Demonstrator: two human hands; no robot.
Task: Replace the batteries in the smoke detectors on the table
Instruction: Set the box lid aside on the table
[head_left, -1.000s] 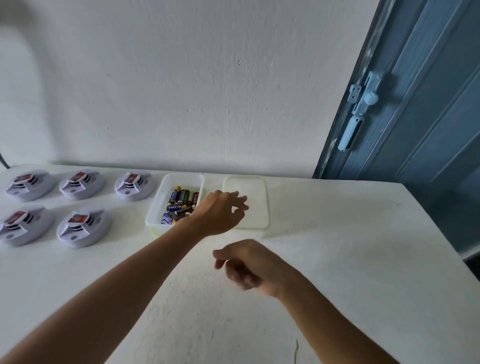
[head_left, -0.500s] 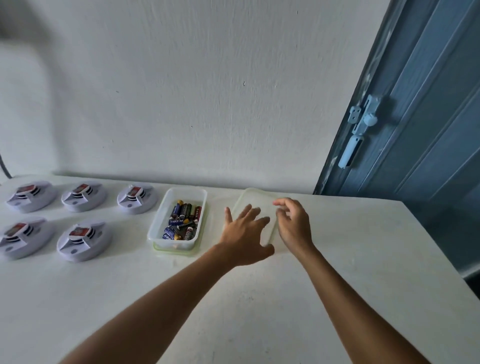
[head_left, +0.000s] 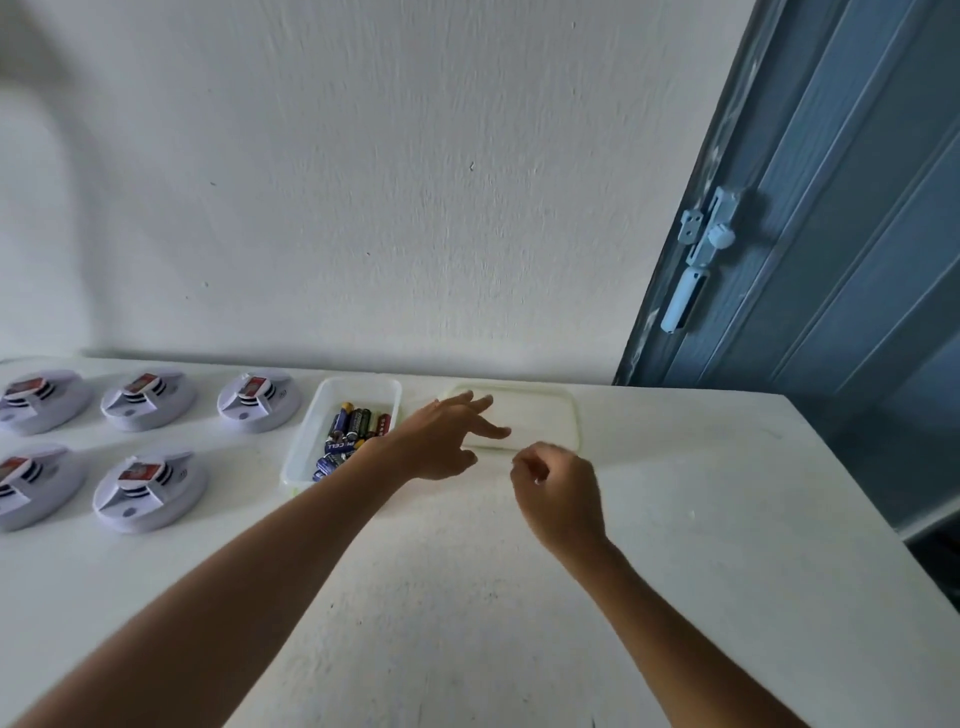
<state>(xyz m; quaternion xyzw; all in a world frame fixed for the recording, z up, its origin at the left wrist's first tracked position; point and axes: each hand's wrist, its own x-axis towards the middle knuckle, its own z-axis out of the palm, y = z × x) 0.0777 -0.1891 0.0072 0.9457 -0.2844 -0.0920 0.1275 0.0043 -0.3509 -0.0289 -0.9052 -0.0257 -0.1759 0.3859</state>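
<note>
Several white round smoke detectors lie on the table's left side, the nearest (head_left: 149, 491) with a red battery showing on top and another (head_left: 258, 401) behind it. A clear plastic tub (head_left: 311, 434) of batteries (head_left: 353, 423) stands to their right. Its flat lid (head_left: 545, 415) lies on the table further right. My left hand (head_left: 441, 441) hovers between the tub and the lid, fingers stretched out over the lid's left edge. My right hand (head_left: 558, 493) hangs just in front of the lid with fingers loosely curled and nothing in it.
The white table (head_left: 675, 545) runs against a white wall. A blue door with a pale latch (head_left: 698, 260) stands at the back right. The table's right edge drops off beside the door.
The lid now lies flat on the table. My right hand has let go of it and drawn back toward me, fingers curling. My left hand stays near the lid's left edge.
</note>
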